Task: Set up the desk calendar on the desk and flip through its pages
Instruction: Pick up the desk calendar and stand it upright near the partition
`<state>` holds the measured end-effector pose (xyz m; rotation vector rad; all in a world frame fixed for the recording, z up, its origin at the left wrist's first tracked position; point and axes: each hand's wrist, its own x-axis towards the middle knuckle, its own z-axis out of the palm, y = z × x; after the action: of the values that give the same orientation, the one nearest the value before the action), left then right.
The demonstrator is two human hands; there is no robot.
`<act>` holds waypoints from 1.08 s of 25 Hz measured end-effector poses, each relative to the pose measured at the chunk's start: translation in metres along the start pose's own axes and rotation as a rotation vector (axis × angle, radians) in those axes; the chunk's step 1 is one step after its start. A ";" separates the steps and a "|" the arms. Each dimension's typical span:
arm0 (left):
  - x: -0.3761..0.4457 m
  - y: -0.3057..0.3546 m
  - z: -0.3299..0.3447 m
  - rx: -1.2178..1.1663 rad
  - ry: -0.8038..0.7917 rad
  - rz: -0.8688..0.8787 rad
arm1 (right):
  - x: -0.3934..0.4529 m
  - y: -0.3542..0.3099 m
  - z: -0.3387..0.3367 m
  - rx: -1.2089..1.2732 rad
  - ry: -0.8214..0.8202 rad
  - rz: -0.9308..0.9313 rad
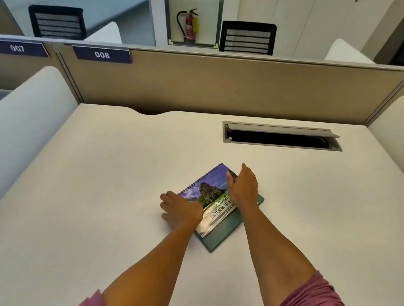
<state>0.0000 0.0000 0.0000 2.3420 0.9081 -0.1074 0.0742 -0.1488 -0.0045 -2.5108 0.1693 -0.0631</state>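
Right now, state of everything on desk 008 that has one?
desk calendar: lying flat on the desk, folded shut, cover up, not set up as a stand.
left hand: open, palm down at the calendar's near-left corner, no grip.
right hand: open, over the calendar's far right edge, no grip.
cable hatch: lid raised, slot open.

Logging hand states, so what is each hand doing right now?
Left hand: open, fingers spread at the desk calendar's left corner.
Right hand: open, flat over the calendar, gripping nothing.
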 end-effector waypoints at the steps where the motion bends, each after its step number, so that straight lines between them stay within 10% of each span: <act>1: 0.001 0.000 0.001 -0.018 -0.032 -0.093 | -0.001 0.002 0.001 -0.031 0.005 0.027; 10: 0.014 0.020 0.006 -0.114 -0.238 -0.280 | 0.004 0.014 0.004 -0.183 -0.012 0.118; 19: 0.065 0.026 -0.041 -0.693 -0.315 -0.565 | 0.016 -0.003 0.004 0.204 0.158 0.250; 27: 0.112 0.044 -0.096 -0.953 -0.363 -0.358 | 0.028 -0.046 0.011 0.494 0.286 0.339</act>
<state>0.0994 0.0955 0.0680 1.2263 0.9081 -0.1869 0.1078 -0.1090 0.0142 -1.9431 0.6150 -0.2889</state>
